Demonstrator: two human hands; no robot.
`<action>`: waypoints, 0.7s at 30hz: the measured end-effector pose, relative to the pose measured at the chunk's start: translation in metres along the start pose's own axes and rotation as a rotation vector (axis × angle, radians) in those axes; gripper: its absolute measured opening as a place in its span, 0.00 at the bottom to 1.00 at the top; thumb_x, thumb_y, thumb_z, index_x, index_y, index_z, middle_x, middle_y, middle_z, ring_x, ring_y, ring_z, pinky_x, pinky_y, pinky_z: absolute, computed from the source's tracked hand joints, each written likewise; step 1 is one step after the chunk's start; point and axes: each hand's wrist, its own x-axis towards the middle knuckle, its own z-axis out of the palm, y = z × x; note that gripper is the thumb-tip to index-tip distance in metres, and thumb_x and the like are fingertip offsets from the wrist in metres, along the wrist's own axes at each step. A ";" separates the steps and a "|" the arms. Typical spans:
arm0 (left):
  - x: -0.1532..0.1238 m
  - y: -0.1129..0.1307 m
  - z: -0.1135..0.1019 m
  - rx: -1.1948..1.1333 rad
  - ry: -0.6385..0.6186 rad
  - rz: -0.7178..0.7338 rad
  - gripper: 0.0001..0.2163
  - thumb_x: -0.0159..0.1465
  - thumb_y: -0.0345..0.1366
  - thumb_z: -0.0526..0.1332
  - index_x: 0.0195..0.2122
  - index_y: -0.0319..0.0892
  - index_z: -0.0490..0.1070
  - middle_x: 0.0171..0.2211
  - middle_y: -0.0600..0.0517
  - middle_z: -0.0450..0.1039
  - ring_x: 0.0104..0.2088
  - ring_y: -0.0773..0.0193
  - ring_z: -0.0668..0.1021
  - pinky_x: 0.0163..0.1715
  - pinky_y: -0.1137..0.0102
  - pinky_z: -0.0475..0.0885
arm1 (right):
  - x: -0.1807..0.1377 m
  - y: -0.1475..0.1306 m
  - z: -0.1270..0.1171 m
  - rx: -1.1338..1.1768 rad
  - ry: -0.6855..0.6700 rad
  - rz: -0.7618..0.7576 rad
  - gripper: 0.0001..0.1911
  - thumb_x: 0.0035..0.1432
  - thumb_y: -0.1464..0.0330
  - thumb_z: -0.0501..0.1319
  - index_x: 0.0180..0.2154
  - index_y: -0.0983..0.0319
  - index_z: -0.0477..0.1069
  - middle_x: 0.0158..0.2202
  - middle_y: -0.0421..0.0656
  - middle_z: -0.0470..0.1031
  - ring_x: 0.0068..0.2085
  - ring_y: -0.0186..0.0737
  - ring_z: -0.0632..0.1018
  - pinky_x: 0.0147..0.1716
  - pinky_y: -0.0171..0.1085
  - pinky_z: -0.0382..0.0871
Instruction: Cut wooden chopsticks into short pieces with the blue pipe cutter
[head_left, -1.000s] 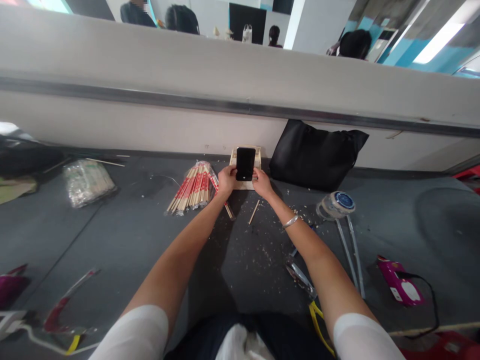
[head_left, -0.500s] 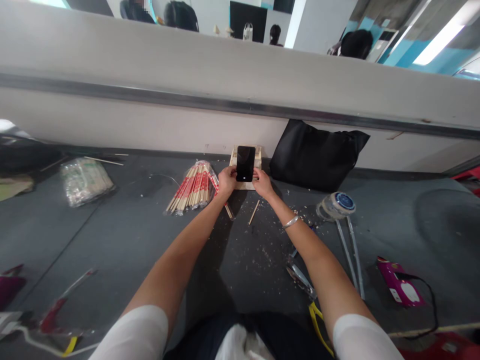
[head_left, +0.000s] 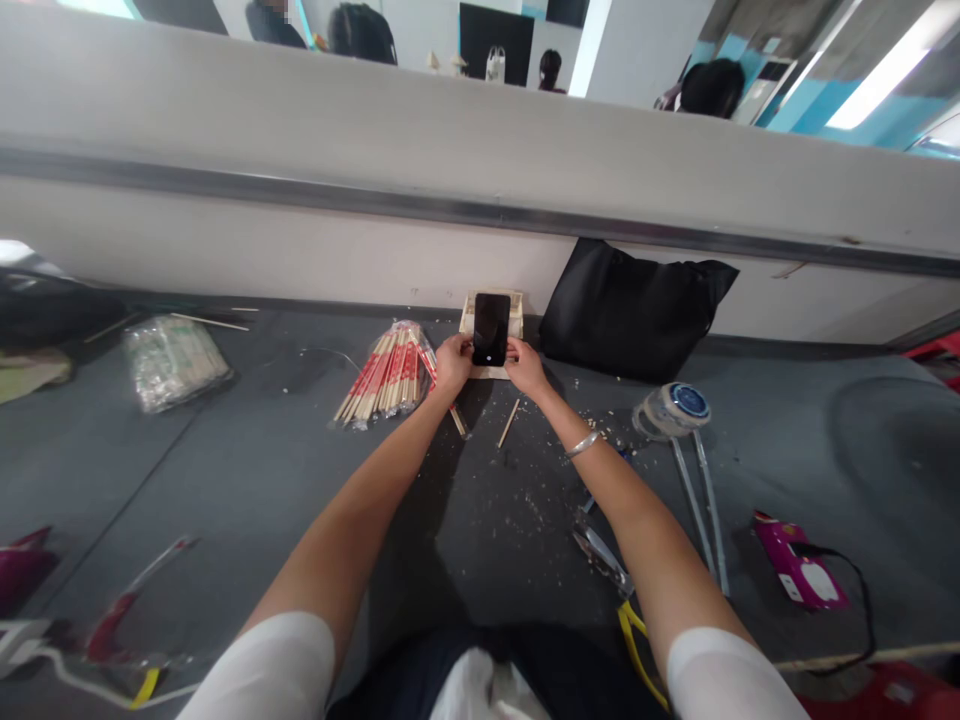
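Observation:
A black smartphone (head_left: 491, 328) stands upright, leaning back against a pale wooden stand (head_left: 516, 310) near the wall. My left hand (head_left: 454, 364) closes its fingertips on the phone's lower left edge. On the opposite lower edge, the fingers of my right hand (head_left: 525, 366) pinch the phone as well. Part of the stand is hidden behind the phone. Just left of my left hand lies a bundle of chopsticks in red-and-clear wrappers (head_left: 385, 375). One short loose stick (head_left: 508, 424) rests on the dark table below the phone.
A black bag (head_left: 634, 310) leans on the wall at right. Nearby are a blue-lidded jar (head_left: 671, 412), two grey rods (head_left: 699, 510), pliers (head_left: 602, 555) and a purple box (head_left: 802, 565). Leftward lie a plastic-wrapped pack (head_left: 176, 362) and a red-handled tool (head_left: 116, 620). Wood crumbs dot the table.
Both hands keep the same hold on the phone, which sits almost exactly where it was. The camera view has shifted very slightly.

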 end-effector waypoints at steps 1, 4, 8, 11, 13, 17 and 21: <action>0.000 0.001 0.000 0.000 -0.003 -0.003 0.14 0.56 0.24 0.60 0.39 0.43 0.81 0.38 0.48 0.82 0.42 0.56 0.82 0.50 0.63 0.75 | 0.000 -0.001 0.000 -0.003 0.001 0.004 0.26 0.45 0.81 0.58 0.48 0.63 0.75 0.44 0.47 0.79 0.43 0.42 0.81 0.54 0.47 0.76; -0.001 0.002 -0.001 0.000 -0.011 -0.011 0.15 0.56 0.23 0.60 0.39 0.42 0.81 0.39 0.47 0.83 0.42 0.55 0.82 0.49 0.63 0.76 | -0.001 -0.003 0.000 -0.009 0.002 0.011 0.25 0.46 0.81 0.58 0.47 0.61 0.75 0.43 0.45 0.80 0.42 0.41 0.81 0.53 0.46 0.76; -0.003 0.004 -0.002 0.000 -0.022 -0.018 0.14 0.56 0.23 0.60 0.39 0.41 0.82 0.40 0.47 0.83 0.43 0.55 0.83 0.49 0.64 0.76 | -0.002 -0.004 0.001 -0.013 0.003 0.017 0.25 0.46 0.81 0.58 0.47 0.62 0.75 0.44 0.46 0.80 0.42 0.41 0.81 0.53 0.46 0.76; -0.004 0.006 -0.003 0.002 -0.025 -0.023 0.14 0.56 0.23 0.60 0.38 0.42 0.82 0.39 0.48 0.84 0.42 0.56 0.83 0.49 0.64 0.76 | -0.002 -0.002 0.002 -0.012 0.005 0.020 0.25 0.45 0.80 0.58 0.47 0.63 0.75 0.44 0.47 0.80 0.42 0.42 0.81 0.53 0.47 0.76; -0.004 0.006 -0.003 0.005 -0.027 -0.029 0.14 0.57 0.24 0.60 0.39 0.42 0.81 0.39 0.49 0.84 0.43 0.56 0.83 0.49 0.65 0.75 | -0.001 0.000 0.002 -0.010 0.008 0.019 0.25 0.45 0.80 0.59 0.48 0.63 0.75 0.43 0.46 0.80 0.42 0.43 0.81 0.53 0.47 0.76; -0.005 0.008 -0.004 0.008 -0.033 -0.042 0.14 0.57 0.24 0.59 0.41 0.41 0.81 0.40 0.48 0.84 0.43 0.57 0.83 0.49 0.66 0.75 | 0.000 0.004 0.003 -0.001 0.012 0.003 0.25 0.45 0.80 0.59 0.47 0.61 0.75 0.43 0.45 0.80 0.42 0.41 0.81 0.52 0.46 0.77; -0.006 0.010 -0.005 0.012 -0.036 -0.050 0.14 0.58 0.24 0.59 0.41 0.41 0.81 0.41 0.48 0.84 0.43 0.57 0.83 0.49 0.66 0.75 | 0.000 0.008 0.004 0.007 0.010 -0.007 0.24 0.45 0.79 0.59 0.46 0.61 0.75 0.42 0.44 0.80 0.41 0.42 0.81 0.52 0.47 0.77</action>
